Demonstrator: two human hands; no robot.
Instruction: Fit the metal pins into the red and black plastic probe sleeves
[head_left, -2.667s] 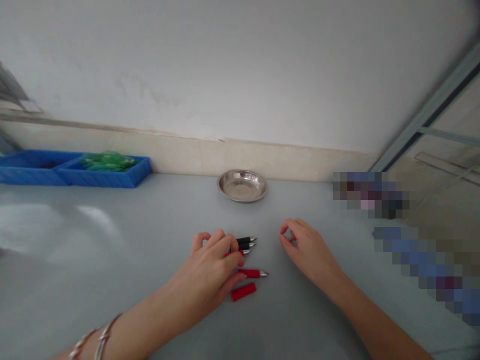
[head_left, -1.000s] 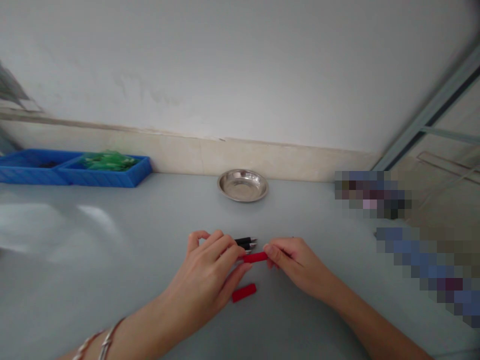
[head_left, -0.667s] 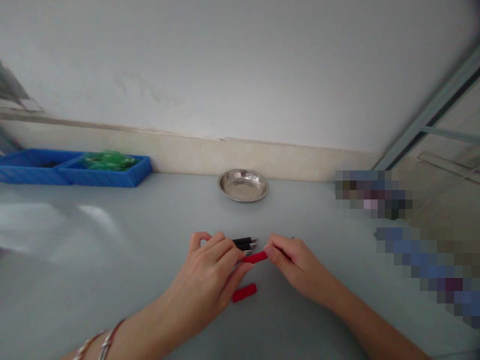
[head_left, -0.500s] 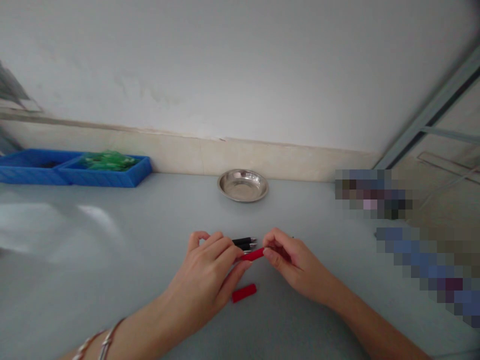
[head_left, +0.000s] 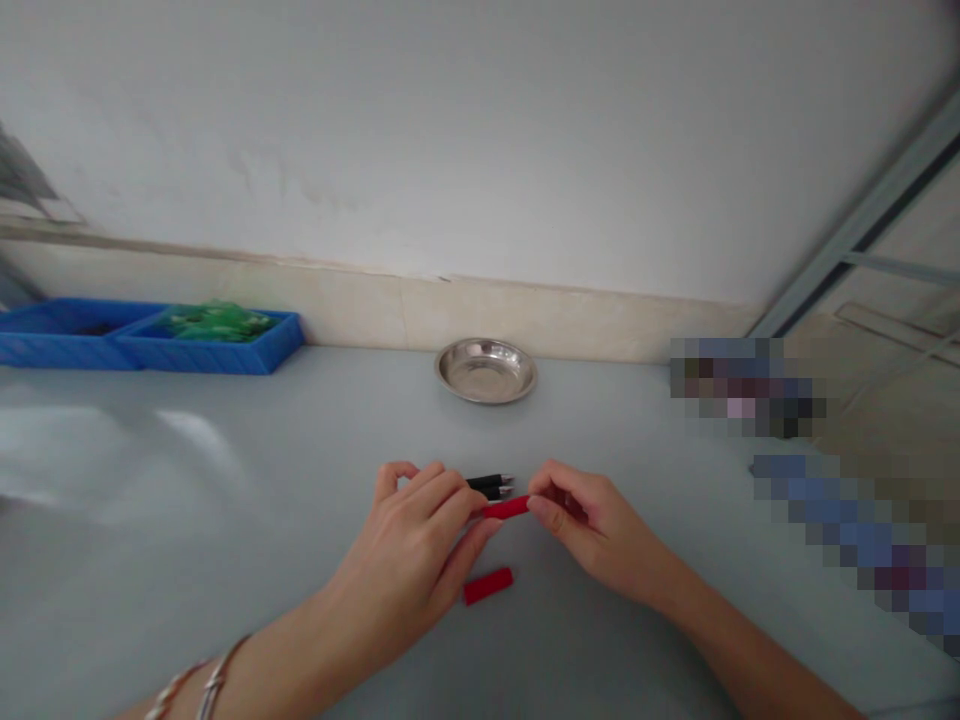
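A slim red pen [head_left: 508,508] is held level between my two hands above the table. My left hand [head_left: 420,535] pinches its left end between thumb and fingers, hiding that end. At the other end, my right hand [head_left: 566,510] grips the tip with thumb and forefinger, so the tip is covered. Just below lies a red pen cap [head_left: 488,586] on the tabletop, near my left thumb and apart from both hands. Behind the red pen, two black pens [head_left: 491,487] with silvery tips lie side by side, partly hidden by my left hand.
A shallow round metal dish [head_left: 486,372] stands against the wall at the back. Blue plastic trays [head_left: 206,355] sit at the back left, one with green wrapping [head_left: 217,322] in it. A grey metal frame [head_left: 862,225] rises on the right, beside blurred-out items.
Almost nothing differs. My right hand has shifted very slightly, and both hands keep their hold on the red pen.
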